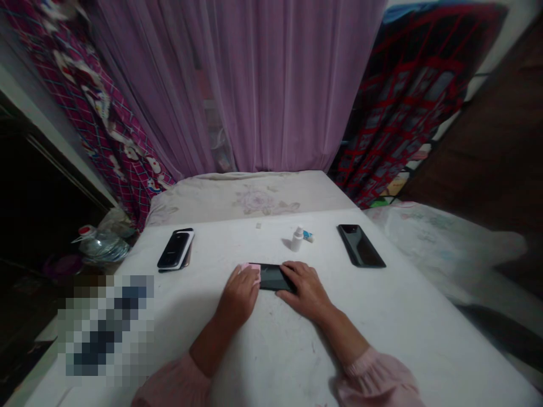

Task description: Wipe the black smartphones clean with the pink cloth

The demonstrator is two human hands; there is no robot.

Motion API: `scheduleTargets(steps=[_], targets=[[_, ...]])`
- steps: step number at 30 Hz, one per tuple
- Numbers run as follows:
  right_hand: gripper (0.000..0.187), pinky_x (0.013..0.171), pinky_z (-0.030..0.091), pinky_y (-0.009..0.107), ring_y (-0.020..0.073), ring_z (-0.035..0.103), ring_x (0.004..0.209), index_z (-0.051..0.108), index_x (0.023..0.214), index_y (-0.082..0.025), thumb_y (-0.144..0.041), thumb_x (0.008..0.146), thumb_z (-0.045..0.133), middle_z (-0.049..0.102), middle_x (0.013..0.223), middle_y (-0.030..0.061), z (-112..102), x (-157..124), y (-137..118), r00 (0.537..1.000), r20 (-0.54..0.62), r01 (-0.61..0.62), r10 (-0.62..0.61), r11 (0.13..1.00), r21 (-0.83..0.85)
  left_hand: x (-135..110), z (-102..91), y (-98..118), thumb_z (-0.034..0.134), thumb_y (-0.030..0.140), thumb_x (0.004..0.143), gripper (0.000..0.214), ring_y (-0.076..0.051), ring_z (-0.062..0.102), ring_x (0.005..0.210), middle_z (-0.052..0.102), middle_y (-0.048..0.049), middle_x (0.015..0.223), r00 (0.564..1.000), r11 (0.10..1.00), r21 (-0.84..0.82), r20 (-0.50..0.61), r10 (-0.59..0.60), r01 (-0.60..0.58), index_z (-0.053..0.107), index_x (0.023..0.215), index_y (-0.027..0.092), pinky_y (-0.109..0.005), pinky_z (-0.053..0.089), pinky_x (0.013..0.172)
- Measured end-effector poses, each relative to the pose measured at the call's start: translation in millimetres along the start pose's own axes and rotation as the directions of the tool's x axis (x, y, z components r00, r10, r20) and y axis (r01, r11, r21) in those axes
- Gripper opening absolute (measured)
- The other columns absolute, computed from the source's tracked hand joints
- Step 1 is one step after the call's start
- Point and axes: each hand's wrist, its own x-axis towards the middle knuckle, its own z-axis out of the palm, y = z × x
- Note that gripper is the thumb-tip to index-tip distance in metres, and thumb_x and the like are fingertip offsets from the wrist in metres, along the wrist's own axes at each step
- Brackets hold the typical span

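Note:
A black phone (272, 277) lies flat at the middle of the white table (382, 316). My left hand (238, 295) is curled at its left end and presses a small pink cloth (250, 267) onto it. My right hand (306, 289) rests on the phone's right end, fingers laid over the edge and holding it down. A small white bottle (297, 238) stands just beyond the phone, with a little blue and white item (308, 236) lying beside it.
Two stacked phones (176, 249) lie at the left of the table, another black phone (360, 245) at the right. A purple curtain (254, 85) hangs behind. A plastic water bottle (99, 244) lies off the table's left edge. A pixelated patch covers the lower left.

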Motion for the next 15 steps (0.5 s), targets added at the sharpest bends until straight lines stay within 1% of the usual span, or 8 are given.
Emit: scheduleTargets(steps=[3,6,9,12,15], targets=[[0.054,0.092,0.043,0.046,0.0299,0.053,0.112,0.059,0.127,-0.018,-0.037,0.078,0.071,0.060,0.126,0.0135,8.3,2.9,-8.1,0.996,-0.076,-0.045,0.043,0.998,-0.033,3.3,3.8,0.2,0.044,0.022,0.095,0.022,-0.029,0.059,0.119,0.070,-0.0119,0.108,0.999,0.999,0.043,-0.030,-0.014,0.015,0.060,0.109,0.015,-0.056,0.040,0.108],[0.054,0.091,0.043,0.046,0.0299,0.053,0.111,0.059,0.126,-0.018,-0.038,0.078,0.071,0.060,0.125,0.0133,11.3,3.0,-9.9,0.994,-0.094,-0.054,0.049,0.997,-0.048,2.1,6.2,10.1,0.045,0.025,0.096,0.022,-0.027,0.061,0.114,0.070,-0.0121,0.105,0.999,1.000,0.013,-0.036,-0.007,0.007,0.060,0.109,0.015,-0.053,0.042,0.107],[0.054,0.092,0.043,0.046,0.0303,0.052,0.112,0.058,0.127,-0.018,-0.037,0.078,0.070,0.059,0.127,0.0134,11.6,1.8,-8.1,0.995,-0.088,-0.051,0.046,0.997,-0.054,0.8,7.7,18.0,0.040,0.020,0.098,0.022,-0.024,0.063,0.110,0.071,-0.0102,0.101,1.000,0.999,-0.040,-0.023,0.011,-0.012,0.059,0.107,0.016,-0.049,0.043,0.106],[0.053,0.091,0.044,0.046,0.0302,0.052,0.113,0.058,0.128,-0.018,-0.037,0.080,0.069,0.059,0.127,0.0134,11.9,1.2,-7.0,0.995,-0.094,-0.050,0.045,0.997,-0.052,2.1,9.1,17.1,0.039,0.017,0.097,0.022,-0.023,0.063,0.110,0.070,-0.0100,0.105,1.000,0.998,-0.066,-0.008,-0.001,0.001,0.059,0.107,0.017,-0.049,0.043,0.105],[0.051,0.091,0.044,0.047,0.0299,0.053,0.113,0.058,0.127,-0.019,-0.037,0.080,0.068,0.060,0.126,0.0134,12.1,1.0,-7.4,0.994,-0.102,-0.049,0.044,0.998,-0.047,3.8,10.1,12.2,0.039,0.018,0.097,0.024,-0.022,0.062,0.113,0.069,-0.0106,0.110,0.999,0.997,-0.057,0.002,-0.050,0.050,0.059,0.111,0.017,-0.050,0.040,0.108]])
